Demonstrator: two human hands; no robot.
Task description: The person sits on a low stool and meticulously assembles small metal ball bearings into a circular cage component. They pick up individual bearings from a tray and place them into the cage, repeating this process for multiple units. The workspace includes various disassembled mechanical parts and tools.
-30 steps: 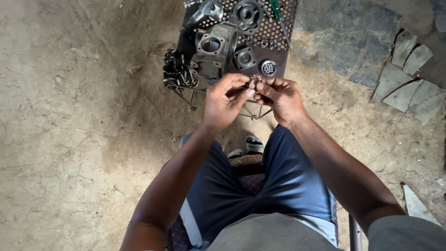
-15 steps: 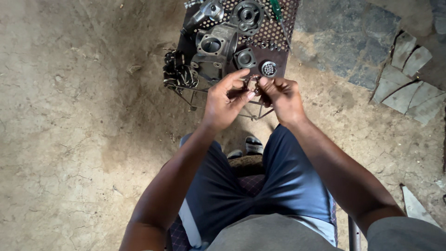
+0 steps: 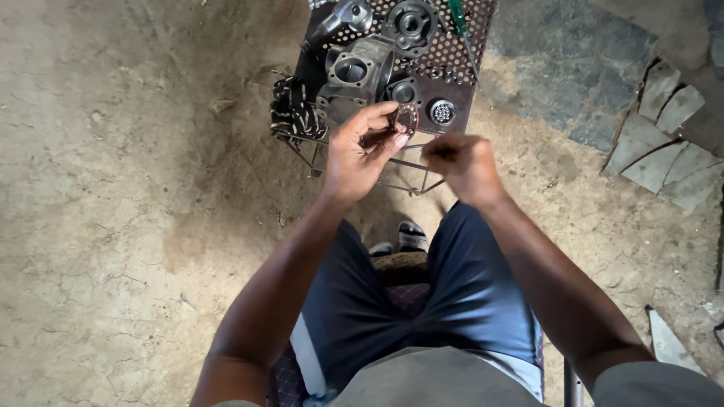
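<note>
1. We see a thin reddish ring [image 3: 407, 118], like a gasket, held up over the near edge of the desk [image 3: 452, 98], flat face toward us.
2. Our left hand [image 3: 360, 151] pinches the ring at its near left rim between thumb and fingertips; that grip is pressed together on it.
3. Our right hand [image 3: 461, 162] hangs just right of the ring and a little nearer to us, apart from it. It is curled tight and blurred; we cannot tell whether it pinches some small part.
4. So the ring lies left and slightly far of the right hand, and the left hand is the one on it.
5. Beyond the ring on the perforated desk stand a grey metal housing [image 3: 356, 71], a round flanged part [image 3: 411, 22], a small round strainer [image 3: 442, 112] and a green screwdriver [image 3: 458, 15].
6. A striped rag [image 3: 294, 113] hangs at the desk's left edge.
7. Nothing stands between the two hands.
</note>
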